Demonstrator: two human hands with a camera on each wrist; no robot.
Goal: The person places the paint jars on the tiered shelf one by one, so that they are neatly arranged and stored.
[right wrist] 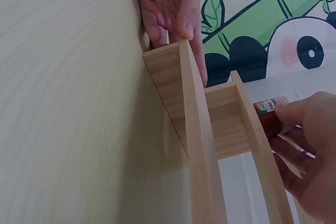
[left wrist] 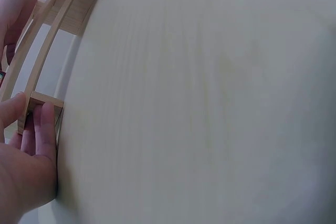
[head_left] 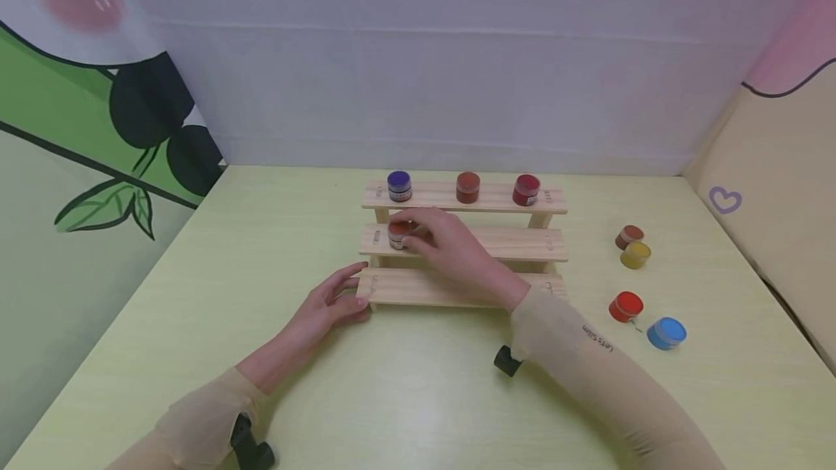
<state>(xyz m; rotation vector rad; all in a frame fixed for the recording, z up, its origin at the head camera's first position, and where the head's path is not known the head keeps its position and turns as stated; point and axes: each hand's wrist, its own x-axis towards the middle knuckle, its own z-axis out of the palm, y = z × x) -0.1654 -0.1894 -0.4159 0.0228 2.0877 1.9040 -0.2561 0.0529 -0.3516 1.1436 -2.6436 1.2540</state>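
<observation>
A three-step wooden rack (head_left: 519,244) stands on the table. My right hand (head_left: 451,244) pinches a small paint jar (head_left: 397,238) with an orange-brown top at the left end of the middle step. The right wrist view shows the thumb and fingers around this jar (right wrist: 270,123), right by the step's edge. My left hand (head_left: 332,302) holds the left end of the bottom step, thumb on the plank and fingers at the end support (left wrist: 47,99). On the top step sit a blue-purple jar (head_left: 400,186), an orange-brown jar (head_left: 467,188) and a dark red jar (head_left: 526,190).
To the right of the rack, on the table (head_left: 424,397), are a brown jar (head_left: 630,236), a yellow jar (head_left: 636,255), a red jar (head_left: 626,307) and a light blue jar (head_left: 667,334). A pale cloth backdrop (head_left: 424,93) rises behind the table.
</observation>
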